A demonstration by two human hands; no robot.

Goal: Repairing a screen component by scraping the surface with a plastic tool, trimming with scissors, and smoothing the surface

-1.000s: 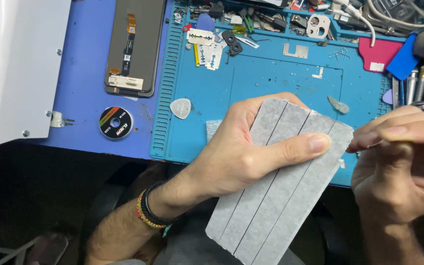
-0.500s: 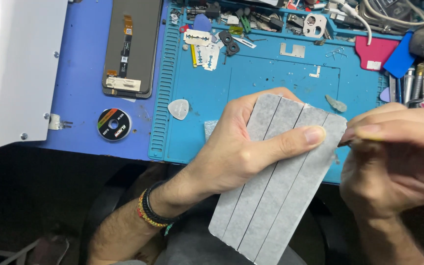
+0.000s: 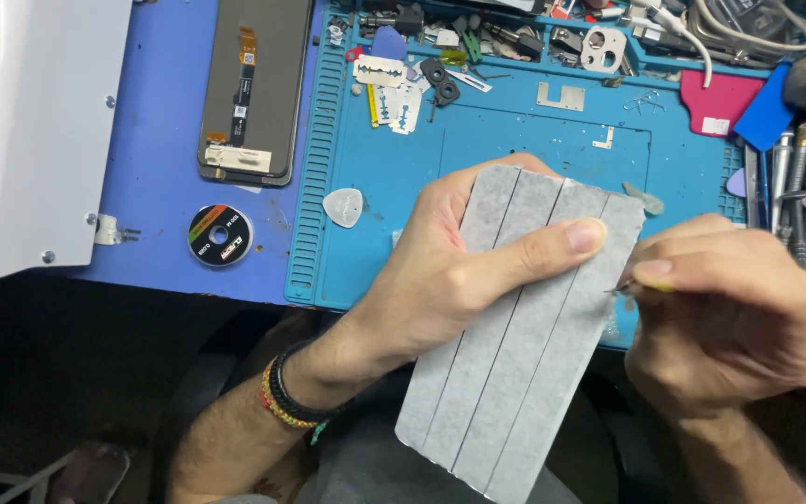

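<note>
- Fingers: left hand [image 3: 440, 280] clamps grey strip sheet [image 3: 524, 327]; right hand [image 3: 729, 317] pinched shut on thin tool [image 3: 619, 289] at its edge.
- Tip could slip off the edge and tear a strip.
- Sheet held off the bench [image 3: 515, 159] may flex.

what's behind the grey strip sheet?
The left hand's fingers wrap behind the grey strip sheet, thumb on its front. Blue mat shows above it; the mat area behind the sheet is covered.

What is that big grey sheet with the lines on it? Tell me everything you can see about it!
The grey sheet is a flat, thin rectangle, matte like paper or tape backing, split lengthwise by three dark lines into four strips. It is held tilted above the blue work mat, top edge away, bottom corner over the lap. The left hand grips it, thumb across the front, fingers behind. The right hand pinches a thin pointed tool at its right edge.
</note>
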